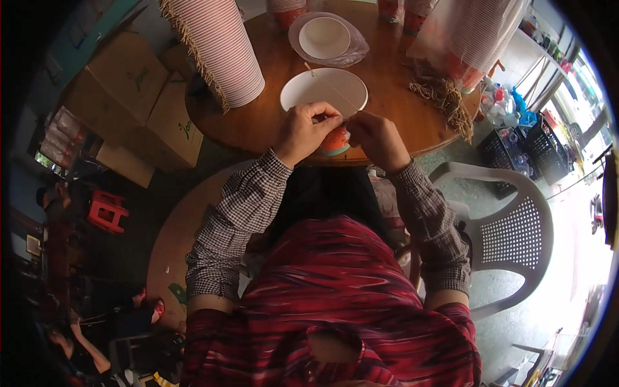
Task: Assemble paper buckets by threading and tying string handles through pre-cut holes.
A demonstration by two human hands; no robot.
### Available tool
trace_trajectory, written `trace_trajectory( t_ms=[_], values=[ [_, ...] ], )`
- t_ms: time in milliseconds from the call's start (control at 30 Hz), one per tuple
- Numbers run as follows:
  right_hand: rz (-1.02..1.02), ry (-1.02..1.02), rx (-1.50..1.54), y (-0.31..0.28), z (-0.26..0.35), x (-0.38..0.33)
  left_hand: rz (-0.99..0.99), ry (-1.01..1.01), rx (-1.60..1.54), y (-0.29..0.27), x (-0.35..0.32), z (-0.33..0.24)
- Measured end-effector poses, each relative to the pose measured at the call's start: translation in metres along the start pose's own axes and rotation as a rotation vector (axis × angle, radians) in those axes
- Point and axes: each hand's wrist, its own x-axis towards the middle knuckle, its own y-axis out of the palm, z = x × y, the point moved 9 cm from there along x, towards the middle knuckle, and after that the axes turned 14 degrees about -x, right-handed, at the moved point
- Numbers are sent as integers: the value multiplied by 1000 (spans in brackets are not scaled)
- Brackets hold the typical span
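Your left hand (311,129) and right hand (375,138) are close together, both pinched shut on a thin cord (338,90) at the near rim of the cup (336,142); the fingertips hide the cord's end. The cup stands near your edge of the wooden bench (393,71), white inside, red with a pale green base outside, and the cord crosses its mouth. Just beyond it is a white bowl (324,37) amid clear plastic (356,55). Left on the bench you have a tall cup stack (219,51) with twine (196,58) along its side; right, a plastic-wrapped stack (480,42) beside a twine bundle (445,97). Farther out are boxes (129,84) on your left, a pale chair (512,238) and black crates (547,147) on your right.
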Motion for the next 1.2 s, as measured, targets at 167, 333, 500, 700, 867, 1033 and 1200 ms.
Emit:
trace_trajectory(
  t_ms=[167,333,500,700,867,1033,1200],
  values=[
    [19,79,573,14,-17,9,-68,89,-34,-3,6,0],
    [-5,58,714,25,-20,13,-115,161,131,-4,10,-9],
    [19,82,766,32,-30,18,-51,349,373,2,8,-25],
    [-47,-10,755,22,-37,23,-42,447,533,9,5,-30],
    [-76,-265,76,2,-19,20,-78,505,559,4,-2,-22],
    [-312,-242,-283,-14,-27,27,-136,554,549,-2,-17,-24],
    [-56,158,498,21,-90,61,-100,576,536,0,-32,-27]
  ],
)
